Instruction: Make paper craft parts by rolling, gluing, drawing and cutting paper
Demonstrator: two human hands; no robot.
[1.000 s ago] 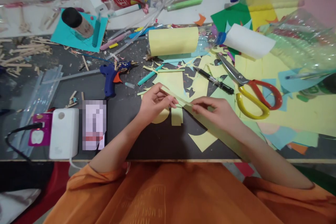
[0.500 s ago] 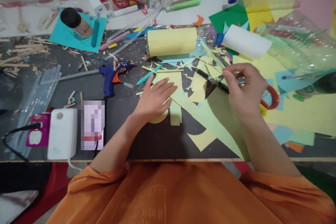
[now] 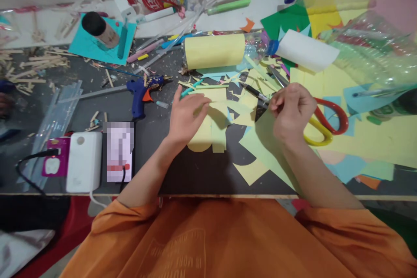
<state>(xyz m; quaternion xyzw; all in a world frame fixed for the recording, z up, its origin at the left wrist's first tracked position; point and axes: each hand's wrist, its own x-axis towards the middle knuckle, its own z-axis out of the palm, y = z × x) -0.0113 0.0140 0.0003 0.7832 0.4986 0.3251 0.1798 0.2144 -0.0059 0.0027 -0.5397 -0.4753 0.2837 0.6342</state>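
Observation:
My left hand (image 3: 189, 115) hovers over cut yellow paper (image 3: 200, 137), its fingertips pressed together at the end of a thin pale paper strip (image 3: 236, 105). The strip reaches right toward my right hand (image 3: 293, 110). That hand is closed in a pinch, its fingertips turned left; what lies in them is hidden. Behind and beneath it are scissors (image 3: 340, 117) with red and yellow handles, partly covered by the hand. A black pen (image 3: 256, 92) rests on paper scraps between the hands. Under my right wrist spreads a light green paper sheet (image 3: 273, 147).
A blue glue gun (image 3: 137, 95) lies left of my left hand. Behind are a paper-wrapped bottle (image 3: 215, 51) and a white paper roll (image 3: 308, 51). A phone (image 3: 119, 152) and white power bank (image 3: 84, 161) sit front left. Clear plastic bottles (image 3: 365, 47) are at right.
My left hand has risen from lying spread on the paper, and its fingers have closed together. My right hand has moved slightly left and turned, uncovering more of the scissors' handles.

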